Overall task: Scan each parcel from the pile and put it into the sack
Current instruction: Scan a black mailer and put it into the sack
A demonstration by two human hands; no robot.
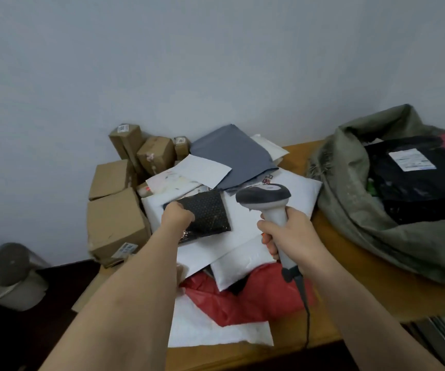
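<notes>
Left hand (177, 215) pinching black mailer (205, 210) | right hand (293, 234) gripping scanner (266, 199)

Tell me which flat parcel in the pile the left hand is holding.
The black dotted mailer. The left hand grips its near-left corner; the grey, white and red mailers around it are untouched.
</notes>
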